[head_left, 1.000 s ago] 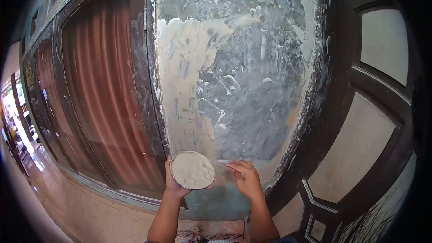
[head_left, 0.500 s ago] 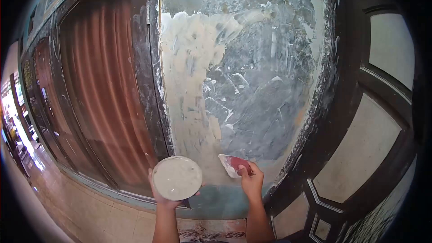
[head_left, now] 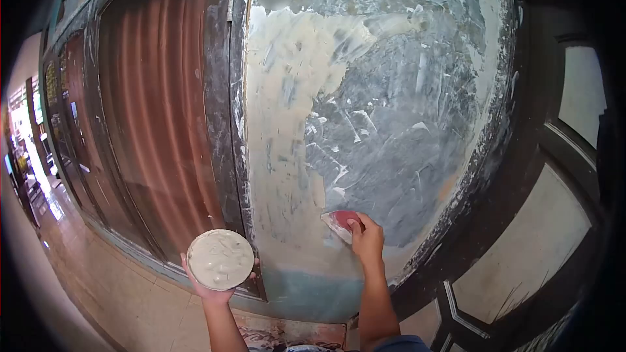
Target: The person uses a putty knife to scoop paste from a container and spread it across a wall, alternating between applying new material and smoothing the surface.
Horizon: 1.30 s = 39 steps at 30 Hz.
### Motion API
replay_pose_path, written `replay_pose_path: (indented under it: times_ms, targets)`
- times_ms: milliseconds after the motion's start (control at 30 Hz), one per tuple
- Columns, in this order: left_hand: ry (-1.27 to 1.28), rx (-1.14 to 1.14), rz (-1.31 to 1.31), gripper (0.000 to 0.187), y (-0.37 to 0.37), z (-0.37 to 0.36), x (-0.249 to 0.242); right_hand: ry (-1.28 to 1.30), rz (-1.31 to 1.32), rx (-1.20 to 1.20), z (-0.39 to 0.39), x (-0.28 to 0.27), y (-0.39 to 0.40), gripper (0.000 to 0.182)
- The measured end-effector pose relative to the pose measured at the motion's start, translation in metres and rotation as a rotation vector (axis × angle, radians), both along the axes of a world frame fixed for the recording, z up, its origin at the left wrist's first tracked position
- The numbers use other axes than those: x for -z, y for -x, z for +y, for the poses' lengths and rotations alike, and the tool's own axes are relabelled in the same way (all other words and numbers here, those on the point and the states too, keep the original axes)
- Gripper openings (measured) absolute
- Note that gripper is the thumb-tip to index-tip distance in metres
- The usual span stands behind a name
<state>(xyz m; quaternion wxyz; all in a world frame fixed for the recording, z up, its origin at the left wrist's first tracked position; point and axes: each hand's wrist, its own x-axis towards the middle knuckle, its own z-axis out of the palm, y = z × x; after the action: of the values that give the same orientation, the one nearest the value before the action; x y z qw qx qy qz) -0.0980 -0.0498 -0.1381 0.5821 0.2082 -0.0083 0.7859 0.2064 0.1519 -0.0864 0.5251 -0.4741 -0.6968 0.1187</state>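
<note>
My left hand (head_left: pixel 212 292) is wrapped round a round tub of off-white putty (head_left: pixel 222 259) from below, its fingertips showing at the right side. The putty fills it near the rim and has an uneven surface. Between thumb and fingers, my right hand (head_left: pixel 367 238) grips a red putty scraper (head_left: pixel 343 220) with pale putty along its edge. The blade lies at the lower part of the wall panel (head_left: pixel 404 156); whether it touches cannot be made out. Cream putty (head_left: pixel 277 137) coats the panel's left side, while the rest is grey with white streaks.
A dark-framed window with a reddish-brown curtain (head_left: pixel 156 124) stands on the left. A dark door with pale panels (head_left: pixel 521 248) is close on the right. Below the wall lies a printed mat (head_left: pixel 293 331) on the tiled floor (head_left: pixel 111 280).
The tub in my left hand has shifted left, and its putty surface looks more disturbed. My right hand with the scraper is slightly higher and further right. The view has swung a little left.
</note>
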Motion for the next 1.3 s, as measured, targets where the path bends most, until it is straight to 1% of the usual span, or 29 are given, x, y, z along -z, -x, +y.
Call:
replay_pose_path:
  times_ms: [100, 200, 267, 333, 400, 533, 600, 733, 800, 933, 1000, 1033, 1100, 1167, 1200, 1233, 1267, 1300]
  targets:
    - [0.029, -0.043, -0.032, 0.105, -0.004, 0.001, 0.011, 0.002, -0.055, 0.015, 0.015, -0.009, -0.002, 0.028]
    - [0.045, -0.069, -0.058, 0.106, -0.013, 0.000, 0.019, -0.054, -0.029, -0.032, 0.021, -0.004, -0.008, 0.026]
    - [0.043, -0.076, -0.059, 0.107, -0.017, 0.001, 0.022, -0.059, -0.080, -0.032, 0.023, -0.004, -0.006, 0.025]
    - [0.044, -0.073, -0.054, 0.107, -0.020, 0.002, 0.020, -0.063, -0.126, -0.022, 0.023, -0.005, -0.006, 0.023]
    - [0.017, -0.050, -0.057, 0.109, -0.023, 0.004, 0.013, -0.150, -0.021, -0.066, 0.027, -0.015, -0.006, 0.020]
    - [0.013, -0.024, -0.088, 0.108, -0.028, 0.008, -0.001, -0.202, 0.007, -0.094, 0.025, -0.016, -0.011, 0.018]
    - [-0.047, 0.072, -0.129, 0.107, -0.026, 0.012, -0.006, -0.241, -0.100, -0.104, 0.024, -0.005, -0.009, 0.018]
    - [0.008, 0.073, -0.143, 0.107, -0.025, 0.016, -0.012, -0.281, -0.160, -0.045, 0.031, -0.014, -0.002, 0.019]
    - [-0.017, 0.023, -0.015, 0.107, -0.022, 0.019, -0.010, -0.280, -0.097, -0.067, 0.028, -0.022, -0.004, 0.019]
    - [-0.002, 0.063, -0.039, 0.107, -0.019, 0.023, -0.015, -0.246, -0.149, -0.101, 0.020, -0.014, -0.006, 0.018]
    - [0.001, 0.032, 0.110, 0.108, -0.014, 0.029, -0.021, -0.286, -0.244, -0.029, 0.019, -0.015, 0.002, 0.017]
    - [0.005, 0.035, 0.109, 0.108, -0.012, 0.030, -0.026, -0.282, -0.245, -0.027, 0.020, -0.019, 0.003, 0.017]
    - [0.015, -0.001, 0.195, 0.108, -0.009, 0.034, -0.039, -0.367, -0.181, -0.036, 0.028, -0.033, 0.004, 0.017]
    - [0.034, -0.019, 0.189, 0.108, -0.013, 0.030, -0.054, -0.395, -0.163, -0.056, 0.029, -0.035, 0.001, 0.018]
    - [0.058, -0.017, 0.134, 0.106, -0.016, 0.028, -0.062, -0.356, -0.161, -0.099, 0.030, -0.029, -0.003, 0.018]
    - [0.084, -0.015, 0.080, 0.105, -0.017, 0.027, -0.066, -0.316, -0.160, -0.143, 0.029, -0.024, -0.004, 0.018]
    - [0.084, -0.017, 0.080, 0.105, -0.017, 0.026, -0.066, -0.316, -0.159, -0.145, 0.026, -0.020, -0.003, 0.018]
    - [0.075, -0.025, 0.095, 0.105, -0.016, 0.026, -0.064, -0.311, -0.217, -0.121, 0.022, -0.016, -0.001, 0.018]
